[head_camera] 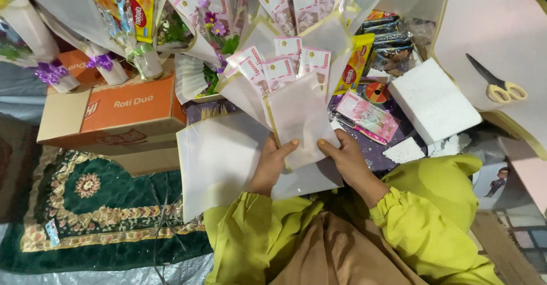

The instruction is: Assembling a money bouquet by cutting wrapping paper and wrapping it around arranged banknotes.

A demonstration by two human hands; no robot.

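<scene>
I observed a fan-shaped bouquet of pink banknotes (285,63), each note sleeved in clear film and backed by translucent white wrapping sheets (222,160) edged in pale gold. It stood in front of the person's chest, above the lap, its lower end gathered between both hands. The left hand (272,165) was closed on the base from the left, thumb laid across the front sheet; the right hand (346,158) gripped the same base from the right, thumb likewise on the front. Both wore yellow-green sleeves. Behind the fan, the stems or sticks carrying the notes were hidden by the paper, and I could not tell how they were fixed. Further bouquets at the top edge were cut off by the frame. An orange cardboard box (122,111) lay to the left, a white foam block (433,100) to the right, and scissors with yellow handles (497,83) rested on a white sheet beyond it. A loose pink banknote packet (367,115) lay near the right hand.
</scene>
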